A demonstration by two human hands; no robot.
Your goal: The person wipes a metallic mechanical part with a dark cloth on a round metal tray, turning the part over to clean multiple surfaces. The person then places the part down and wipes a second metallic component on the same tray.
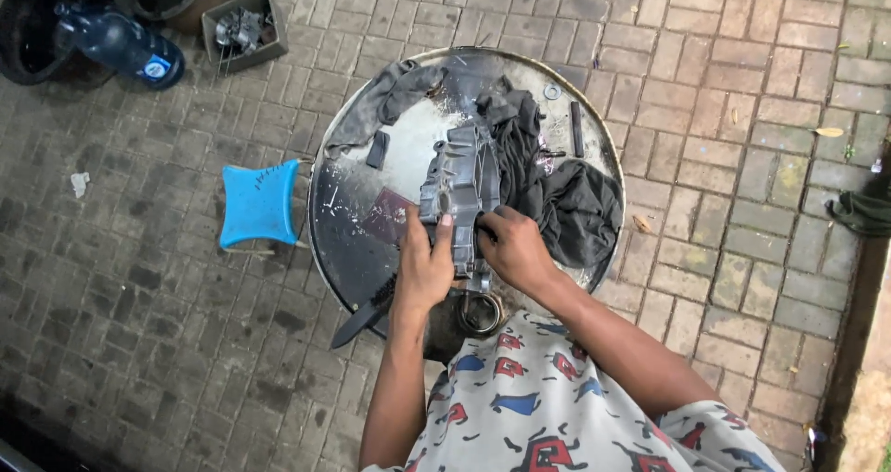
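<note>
1. The grey cast-metal engine cover stood over the round metal tray, its long axis running away from the person.
2. The left hand clasped its near left edge, thumb up the face.
3. The right hand closed on the near right edge, perhaps pinching something small.
4. Dark rags lay just beside it.

Round metal tray, dark rags, grey casing, brick floor
</note>
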